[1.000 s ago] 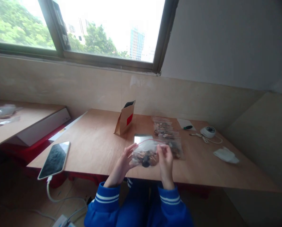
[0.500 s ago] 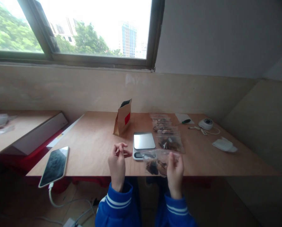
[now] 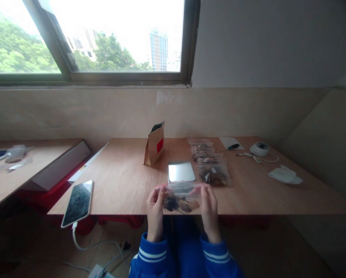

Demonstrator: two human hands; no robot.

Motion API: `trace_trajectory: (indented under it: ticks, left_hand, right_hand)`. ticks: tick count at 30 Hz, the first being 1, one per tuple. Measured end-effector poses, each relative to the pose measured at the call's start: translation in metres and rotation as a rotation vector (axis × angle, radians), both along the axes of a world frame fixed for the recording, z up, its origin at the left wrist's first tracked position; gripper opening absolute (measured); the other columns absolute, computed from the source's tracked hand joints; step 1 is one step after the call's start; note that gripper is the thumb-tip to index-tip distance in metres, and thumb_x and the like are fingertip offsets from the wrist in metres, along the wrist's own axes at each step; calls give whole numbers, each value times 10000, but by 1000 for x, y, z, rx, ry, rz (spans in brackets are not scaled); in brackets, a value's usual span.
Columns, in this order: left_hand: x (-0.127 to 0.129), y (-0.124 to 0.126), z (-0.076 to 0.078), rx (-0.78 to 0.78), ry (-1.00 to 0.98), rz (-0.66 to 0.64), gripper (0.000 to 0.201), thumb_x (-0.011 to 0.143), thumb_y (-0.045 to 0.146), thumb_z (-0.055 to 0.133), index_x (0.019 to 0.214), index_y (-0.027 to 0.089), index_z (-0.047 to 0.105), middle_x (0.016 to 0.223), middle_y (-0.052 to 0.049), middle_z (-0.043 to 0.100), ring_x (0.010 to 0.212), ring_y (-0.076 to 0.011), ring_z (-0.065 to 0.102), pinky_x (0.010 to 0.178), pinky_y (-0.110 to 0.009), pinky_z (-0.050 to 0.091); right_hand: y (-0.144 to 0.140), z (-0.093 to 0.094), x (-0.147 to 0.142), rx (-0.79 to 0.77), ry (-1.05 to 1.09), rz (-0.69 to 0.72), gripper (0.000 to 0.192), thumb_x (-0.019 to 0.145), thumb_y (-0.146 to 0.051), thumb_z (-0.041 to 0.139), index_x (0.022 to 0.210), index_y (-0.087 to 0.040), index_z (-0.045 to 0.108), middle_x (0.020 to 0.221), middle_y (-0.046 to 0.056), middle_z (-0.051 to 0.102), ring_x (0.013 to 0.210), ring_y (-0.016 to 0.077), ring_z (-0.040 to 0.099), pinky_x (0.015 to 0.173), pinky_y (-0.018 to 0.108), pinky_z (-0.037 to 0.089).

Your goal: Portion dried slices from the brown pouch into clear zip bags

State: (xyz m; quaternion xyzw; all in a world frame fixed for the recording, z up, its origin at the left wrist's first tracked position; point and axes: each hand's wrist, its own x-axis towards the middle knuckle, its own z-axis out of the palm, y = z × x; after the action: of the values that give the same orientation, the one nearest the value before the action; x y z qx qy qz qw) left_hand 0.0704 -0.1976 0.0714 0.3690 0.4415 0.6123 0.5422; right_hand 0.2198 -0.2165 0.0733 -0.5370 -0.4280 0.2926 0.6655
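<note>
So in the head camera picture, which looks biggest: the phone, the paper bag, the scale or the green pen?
1. Phone, though it lies nearest the camera, so that may flatter it.
2. Paper bag and scale: too alike to rank.
3. Green pen, smallest.

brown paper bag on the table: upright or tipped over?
Upright. The brown paper bag stands on its base on the table, dark mouth on top.

A clear bag [image 3: 181,197] with a pink strip along its top and dark brown contents is seen. Blue sleeves [image 3: 152,258] are banded with white stripes. A brown paper pouch [image 3: 154,144] is marked with a red patch. A silver scale [image 3: 181,172], a black-screened phone [image 3: 78,197] with a white cable [image 3: 89,243], and a tan wooden table [image 3: 123,181] are shown.
</note>
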Motion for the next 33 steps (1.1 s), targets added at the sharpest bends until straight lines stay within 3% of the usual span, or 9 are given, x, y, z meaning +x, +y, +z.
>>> trace_trajectory:
  ticks: [3,7,13,17,20,26,33]
  left_hand:
    - [-14,4,4,3,117,77,381,783,515,658,884,148,682,683,-20,691,629,-139,641,559,-211,483]
    - [-24,7,15,42,240,141,443,772,569,636,898,150,706,667,-37,705,632,-160,660,560,-219,494]
    - [-25,3,24,50,140,15,481,812,554,601,1092,168,659,784,-44,718,694,-152,671,634,-232,519]
    - [-26,-3,19,11,43,13,363,775,498,672,876,150,650,784,-51,717,739,-174,675,705,-276,535]
    - [-27,-5,19,5,91,72,351,743,488,703,764,144,637,737,-43,702,725,-172,659,692,-266,525]
    - [-26,-9,29,87,281,156,305,760,470,691,779,166,674,798,-38,715,796,-185,655,733,-262,513]
    - [-25,-8,22,94,451,196,376,816,562,582,814,189,633,747,-31,673,734,-187,630,669,-272,483]
  right_hand:
    - [1,3,10,-13,-121,92,321,910,-477,504,865,-205,670,780,34,702,842,206,654,858,332,474]
    - [-1,8,5,-18,-109,83,341,908,-486,503,855,-205,689,751,38,719,859,215,672,902,357,470]
    - [-2,8,-6,-60,94,-9,381,846,-533,579,980,-181,636,704,56,734,723,227,704,712,336,544]
    - [-2,5,-5,-42,180,-45,378,809,-518,636,963,-174,627,760,76,745,739,229,712,713,343,564]
    - [-3,4,-4,-35,178,-78,378,795,-514,651,940,-165,656,892,104,751,851,244,709,797,372,560]
    - [-7,2,4,-46,87,-119,378,815,-496,632,968,-160,713,1036,115,732,1013,271,665,951,418,493]
    - [-12,6,5,-39,28,-147,364,800,-499,639,897,-158,723,946,107,739,934,265,675,903,410,507]
